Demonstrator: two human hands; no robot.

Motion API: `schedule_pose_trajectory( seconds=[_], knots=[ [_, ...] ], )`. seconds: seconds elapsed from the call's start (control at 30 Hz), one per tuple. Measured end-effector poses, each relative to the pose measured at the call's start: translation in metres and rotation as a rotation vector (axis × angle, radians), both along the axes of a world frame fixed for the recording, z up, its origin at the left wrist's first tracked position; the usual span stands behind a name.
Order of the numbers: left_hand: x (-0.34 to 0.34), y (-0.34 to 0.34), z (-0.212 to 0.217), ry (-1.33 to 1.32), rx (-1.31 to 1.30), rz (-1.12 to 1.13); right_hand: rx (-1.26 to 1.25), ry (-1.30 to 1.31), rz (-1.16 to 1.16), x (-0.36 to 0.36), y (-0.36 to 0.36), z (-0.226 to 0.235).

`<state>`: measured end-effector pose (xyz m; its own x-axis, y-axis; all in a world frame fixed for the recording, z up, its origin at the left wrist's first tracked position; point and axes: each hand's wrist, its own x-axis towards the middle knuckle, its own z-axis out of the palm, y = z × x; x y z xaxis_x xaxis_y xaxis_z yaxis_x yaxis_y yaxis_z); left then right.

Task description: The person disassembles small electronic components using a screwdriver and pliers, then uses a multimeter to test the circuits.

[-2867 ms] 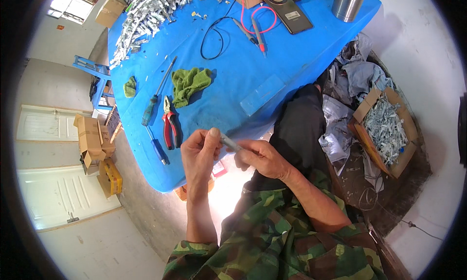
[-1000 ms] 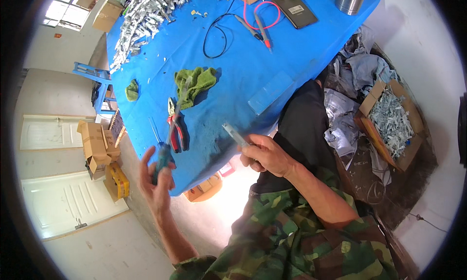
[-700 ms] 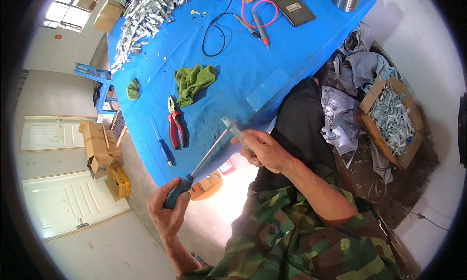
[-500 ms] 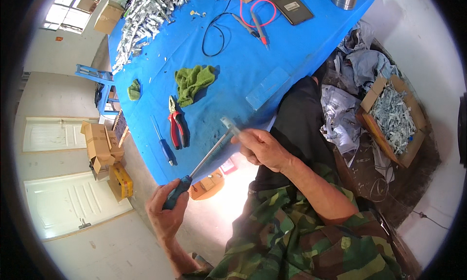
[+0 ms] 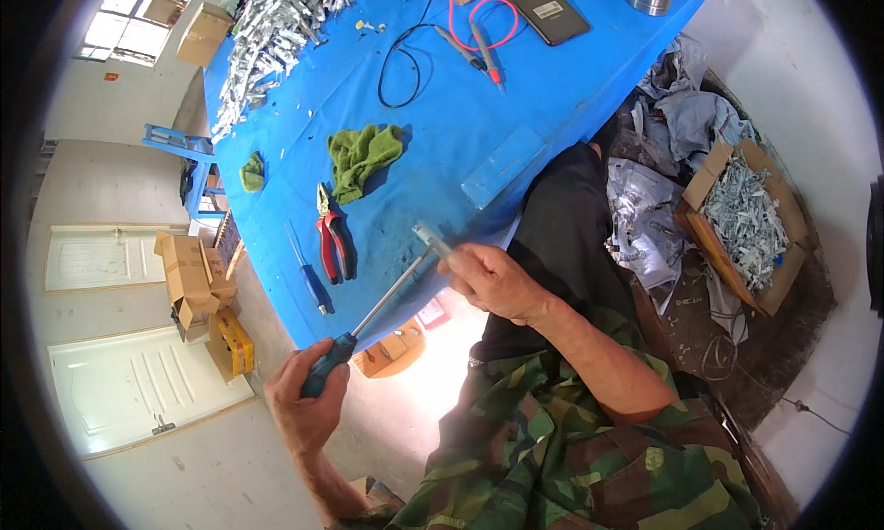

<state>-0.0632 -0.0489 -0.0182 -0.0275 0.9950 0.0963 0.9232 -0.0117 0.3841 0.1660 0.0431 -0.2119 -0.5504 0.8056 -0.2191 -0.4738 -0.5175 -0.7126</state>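
Note:
My left hand (image 5: 304, 403) grips the dark blue handle of a long screwdriver (image 5: 382, 304). Its shaft slants up to the right, and the tip meets a small grey metal part (image 5: 431, 239). My right hand (image 5: 493, 279) pinches that part over the near edge of the blue table (image 5: 433, 125). On the table beside them lie red-handled pliers (image 5: 330, 240) and a second, smaller blue screwdriver (image 5: 307, 270).
A green rag (image 5: 362, 155), a black cable (image 5: 402, 65), red and black probe leads (image 5: 479, 42) and a heap of grey metal parts (image 5: 276, 28) lie farther up the table. A cardboard box of grey parts (image 5: 748, 221) stands at my right. Boxes (image 5: 189, 272) sit on the floor left.
My left hand let go of the part, picked up the screwdriver from the table and brought its tip to the part. My right hand kept holding the part.

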Motion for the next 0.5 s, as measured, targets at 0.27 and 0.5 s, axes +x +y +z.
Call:
schedule_pose_trajectory(
  seconds=[0.27, 0.5],
  knots=[
    [-0.0028, 0.0020, -0.0002, -0.078, -0.036, 0.030, 0.039, -0.035, -0.025, -0.0025, -0.0007, -0.0022],
    [-0.0087, 0.0067, -0.0049, -0.106, -0.071, 0.016, 0.067, -0.101, -0.027, -0.0022, -0.0001, -0.0009]
  ],
)
